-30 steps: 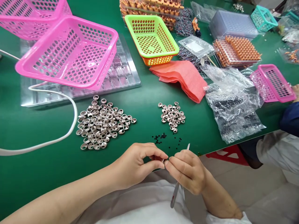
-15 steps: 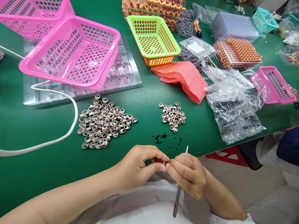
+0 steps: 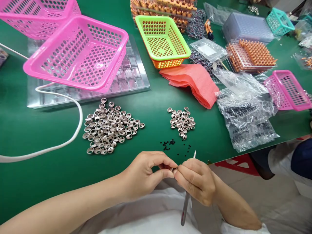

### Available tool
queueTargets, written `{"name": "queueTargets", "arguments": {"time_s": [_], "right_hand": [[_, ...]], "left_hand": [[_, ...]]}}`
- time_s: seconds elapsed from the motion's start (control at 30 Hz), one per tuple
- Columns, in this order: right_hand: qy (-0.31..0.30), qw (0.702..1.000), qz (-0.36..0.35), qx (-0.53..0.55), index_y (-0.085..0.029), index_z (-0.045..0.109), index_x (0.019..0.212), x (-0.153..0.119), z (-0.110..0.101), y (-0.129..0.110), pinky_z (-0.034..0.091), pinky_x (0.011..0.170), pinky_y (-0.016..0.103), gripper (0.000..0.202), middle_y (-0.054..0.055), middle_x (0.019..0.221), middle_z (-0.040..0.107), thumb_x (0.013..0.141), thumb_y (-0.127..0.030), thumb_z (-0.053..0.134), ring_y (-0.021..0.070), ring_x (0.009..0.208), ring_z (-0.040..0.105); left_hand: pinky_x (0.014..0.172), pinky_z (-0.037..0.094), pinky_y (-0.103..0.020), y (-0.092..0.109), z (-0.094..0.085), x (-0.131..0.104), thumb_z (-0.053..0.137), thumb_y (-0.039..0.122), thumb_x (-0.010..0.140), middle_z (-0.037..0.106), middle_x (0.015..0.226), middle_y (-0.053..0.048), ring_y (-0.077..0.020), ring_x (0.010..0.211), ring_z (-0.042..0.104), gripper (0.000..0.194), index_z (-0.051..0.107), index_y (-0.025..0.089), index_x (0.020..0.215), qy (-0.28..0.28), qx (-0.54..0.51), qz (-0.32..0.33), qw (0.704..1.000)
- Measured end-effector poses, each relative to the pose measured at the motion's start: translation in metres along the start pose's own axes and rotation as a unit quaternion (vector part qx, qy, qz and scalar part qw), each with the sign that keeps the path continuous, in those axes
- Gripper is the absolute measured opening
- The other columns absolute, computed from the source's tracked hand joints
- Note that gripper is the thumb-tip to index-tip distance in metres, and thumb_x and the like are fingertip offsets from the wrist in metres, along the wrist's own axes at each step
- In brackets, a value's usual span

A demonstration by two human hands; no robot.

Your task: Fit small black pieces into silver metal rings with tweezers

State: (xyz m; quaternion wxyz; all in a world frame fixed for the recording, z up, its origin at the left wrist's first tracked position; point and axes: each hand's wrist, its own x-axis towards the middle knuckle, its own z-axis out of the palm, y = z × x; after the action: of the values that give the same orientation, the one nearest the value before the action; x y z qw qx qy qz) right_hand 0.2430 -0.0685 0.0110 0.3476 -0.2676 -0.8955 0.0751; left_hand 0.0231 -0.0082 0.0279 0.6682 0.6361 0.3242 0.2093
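Observation:
My left hand (image 3: 148, 174) pinches a small metal ring (image 3: 172, 169) between thumb and forefinger, mostly covered by the fingertips. On its other side, the fingertips of my right hand (image 3: 196, 182) press against the same ring. A pair of tweezers (image 3: 185, 208) is tucked in my right hand, its tip pointing up past the knuckles and its blunt end hanging down. Beyond the hands lie tiny black discs (image 3: 172, 142), scattered on the green table. Behind them is a small pile of metal rings (image 3: 182, 122); a larger pile of similar rings (image 3: 108, 126) spreads to the left.
A pink basket (image 3: 107, 85) sits on a clear plastic tray (image 3: 138, 78) at the left, near a white cable (image 3: 79, 120). Further back are a green basket (image 3: 185, 53), a red cloth (image 3: 195, 81) and plastic bags of black parts (image 3: 246, 120). Another person (image 3: 302, 156) is at the right.
The whole scene has shifted slightly to the right in view as the camera moved. Both hands keep the same pinch on the ring, and the tweezers stay in the right hand.

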Motion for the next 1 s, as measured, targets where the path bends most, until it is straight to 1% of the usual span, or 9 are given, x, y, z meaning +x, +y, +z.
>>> {"name": "queueTargets", "arguments": {"time_s": [0.13, 0.4, 0.53, 0.6, 0.7, 0.8, 0.87, 0.93, 1.0], "right_hand": [[-0.005, 1.0, -0.003, -0.008, -0.004, 0.07, 0.102, 0.003, -0.001, 0.003, 0.049, 0.057, 0.036, 0.019, 0.013, 0.093, 0.066, 0.086, -0.005, 0.061, 0.0197, 0.074, 0.06], [-0.04, 0.998, 0.05, -0.01, -0.013, 0.063, 0.096, 0.003, 0.01, 0.007, 0.043, 0.055, 0.032, 0.013, 0.003, 0.075, 0.059, 0.093, -0.006, 0.053, 0.0163, 0.066, 0.05], [0.027, 0.992, 0.126, 0.015, -0.016, 0.06, 0.103, -0.001, 0.014, 0.005, 0.051, 0.062, 0.029, 0.011, 0.003, 0.08, 0.063, 0.095, -0.009, 0.061, 0.0145, 0.07, 0.056], [0.092, 0.982, 0.165, 0.018, -0.018, 0.06, 0.106, -0.005, 0.012, 0.002, 0.054, 0.064, 0.028, 0.017, 0.003, 0.084, 0.064, 0.093, -0.009, 0.064, 0.0138, 0.072, 0.058], [0.177, 0.957, 0.227, 0.023, -0.02, 0.06, 0.108, -0.013, 0.006, 0.0, 0.055, 0.061, 0.027, 0.026, 0.003, 0.086, 0.063, 0.089, -0.003, 0.066, 0.0136, 0.073, 0.06], [0.238, 0.933, 0.269, 0.033, -0.019, 0.061, 0.102, -0.023, 0.003, -0.002, 0.053, 0.061, 0.028, 0.029, 0.002, 0.084, 0.061, 0.084, 0.003, 0.067, 0.0142, 0.073, 0.06], [0.276, 0.915, 0.291, 0.039, -0.019, 0.061, 0.096, -0.029, 0.004, -0.002, 0.052, 0.063, 0.03, 0.026, 0.002, 0.083, 0.061, 0.084, 0.003, 0.066, 0.0147, 0.073, 0.06], [0.313, 0.896, 0.313, 0.045, -0.02, 0.06, 0.091, -0.033, 0.006, -0.003, 0.051, 0.063, 0.032, 0.02, 0.002, 0.083, 0.061, 0.087, -0.001, 0.065, 0.0156, 0.073, 0.059], [0.348, 0.875, 0.333, 0.058, -0.021, 0.058, 0.087, -0.034, 0.009, -0.004, 0.049, 0.064, 0.032, 0.016, 0.002, 0.083, 0.061, 0.09, -0.006, 0.062, 0.0167, 0.075, 0.059]], "left_hand": [[0.069, 0.055, -0.024, -0.002, -0.001, 0.0, 0.065, 0.019, 0.09, 0.079, 0.085, -0.005, -0.0157, 0.075, 0.071, 0.015, 0.08, 0.018, 0.093, -0.002, 0.003, -0.007, 1.0], [0.069, 0.052, -0.022, -0.001, -0.005, 0.005, 0.064, 0.021, 0.091, 0.076, 0.085, -0.003, -0.0146, 0.075, 0.068, 0.014, 0.078, 0.018, 0.093, -0.033, 0.075, -0.046, 0.996], [0.071, 0.054, -0.024, 0.006, -0.026, 0.004, 0.061, 0.025, 0.094, 0.077, 0.092, -0.004, -0.0172, 0.08, 0.07, 0.018, 0.077, 0.02, 0.099, 0.0, 0.179, -0.027, 0.983], [0.074, 0.054, -0.028, 0.01, -0.044, 0.001, 0.058, 0.029, 0.096, 0.076, 0.096, -0.006, -0.0206, 0.086, 0.07, 0.021, 0.076, 0.02, 0.104, 0.066, 0.274, 0.001, 0.959], [0.087, 0.054, -0.039, 0.014, -0.073, -0.003, 0.055, 0.03, 0.097, 0.073, 0.103, -0.011, -0.0285, 0.098, 0.067, 0.026, 0.076, 0.018, 0.108, 0.162, 0.447, 0.015, 0.88], [0.094, 0.053, -0.046, 0.021, -0.095, -0.006, 0.046, 0.022, 0.099, 0.07, 0.108, -0.015, -0.0336, 0.106, 0.063, 0.033, 0.075, 0.011, 0.112, 0.171, 0.584, -0.061, 0.791], [0.097, 0.053, -0.048, 0.024, -0.1, -0.006, 0.044, 0.019, 0.1, 0.07, 0.11, -0.016, -0.0349, 0.108, 0.062, 0.036, 0.073, 0.008, 0.118, 0.179, 0.627, -0.09, 0.753], [0.099, 0.053, -0.051, 0.025, -0.095, -0.004, 0.044, 0.018, 0.099, 0.069, 0.111, -0.018, -0.036, 0.11, 0.061, 0.037, 0.07, 0.004, 0.121, 0.209, 0.633, -0.067, 0.743], [0.098, 0.053, -0.051, 0.023, -0.081, 0.002, 0.046, 0.017, 0.099, 0.068, 0.11, -0.019, -0.0348, 0.11, 0.061, 0.035, 0.069, 0.004, 0.122, 0.225, 0.607, 0.0, 0.762]]}}
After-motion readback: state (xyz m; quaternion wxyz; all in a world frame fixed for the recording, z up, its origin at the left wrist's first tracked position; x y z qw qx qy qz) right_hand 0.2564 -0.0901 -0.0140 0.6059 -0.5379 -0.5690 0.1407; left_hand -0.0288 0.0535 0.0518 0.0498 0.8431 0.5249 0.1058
